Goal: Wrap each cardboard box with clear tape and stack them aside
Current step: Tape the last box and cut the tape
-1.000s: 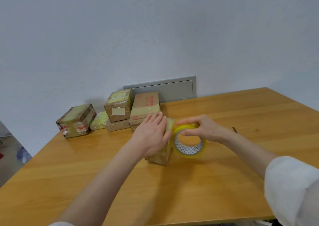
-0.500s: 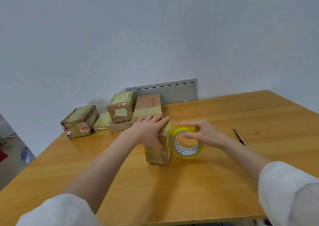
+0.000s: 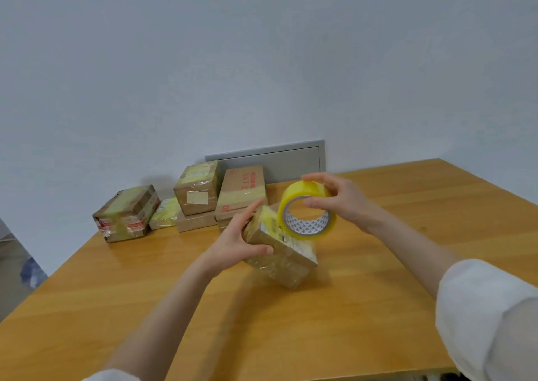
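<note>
Plain packing room: wooden table [image 3: 378, 308], taped parcels [image 3: 198, 197].

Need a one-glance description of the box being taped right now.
On the wooden table, in front of the stacked boxes by the wall, the left hand grips one cardboard box. It is the only box tilted and in a hand, beside the yellow tape roll in the right hand.

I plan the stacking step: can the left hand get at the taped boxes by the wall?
Probably not yet: the left hand grips the tilted box, though the taped boxes lie just beyond it.
</note>
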Demonstrator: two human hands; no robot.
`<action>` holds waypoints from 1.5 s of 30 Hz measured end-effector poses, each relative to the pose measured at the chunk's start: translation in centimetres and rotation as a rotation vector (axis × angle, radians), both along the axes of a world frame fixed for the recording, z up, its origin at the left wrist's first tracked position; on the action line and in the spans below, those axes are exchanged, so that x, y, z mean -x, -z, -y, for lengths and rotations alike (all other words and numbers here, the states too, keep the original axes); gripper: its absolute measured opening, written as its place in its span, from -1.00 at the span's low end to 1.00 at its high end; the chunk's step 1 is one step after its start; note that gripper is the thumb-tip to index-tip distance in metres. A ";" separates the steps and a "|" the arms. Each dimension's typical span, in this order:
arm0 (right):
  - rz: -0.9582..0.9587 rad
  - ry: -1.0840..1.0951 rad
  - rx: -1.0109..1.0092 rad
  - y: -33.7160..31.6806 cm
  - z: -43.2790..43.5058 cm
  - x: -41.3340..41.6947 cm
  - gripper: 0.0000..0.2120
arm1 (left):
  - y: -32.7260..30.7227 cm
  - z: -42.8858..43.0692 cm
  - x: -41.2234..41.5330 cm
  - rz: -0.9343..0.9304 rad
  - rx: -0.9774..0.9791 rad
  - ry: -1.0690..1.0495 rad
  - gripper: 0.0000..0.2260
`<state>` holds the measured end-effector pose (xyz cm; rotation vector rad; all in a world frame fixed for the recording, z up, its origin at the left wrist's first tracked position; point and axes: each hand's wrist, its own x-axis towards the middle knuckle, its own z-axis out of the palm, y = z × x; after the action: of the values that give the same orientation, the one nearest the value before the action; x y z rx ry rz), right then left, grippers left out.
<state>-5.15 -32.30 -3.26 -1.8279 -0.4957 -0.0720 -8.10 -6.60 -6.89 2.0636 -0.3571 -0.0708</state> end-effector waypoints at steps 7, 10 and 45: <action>0.034 -0.042 0.130 -1.4 -1.5 -0.1 -0.67 | 1.4 -1.7 0.4 0.092 -0.074 0.004 -0.16; -0.006 -0.034 0.172 -2.8 -0.9 0.0 -0.70 | 1.7 -1.9 0.5 0.106 -0.081 0.022 -0.13; -0.184 -0.240 0.794 1.9 -0.5 0.7 -0.75 | 1.1 -1.9 2.1 0.158 -1.051 -0.002 -0.01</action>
<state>-5.81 -31.75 -5.13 -2.4914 -0.6649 0.5208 -10.16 -4.69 -8.02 3.1203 -0.4719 -0.1091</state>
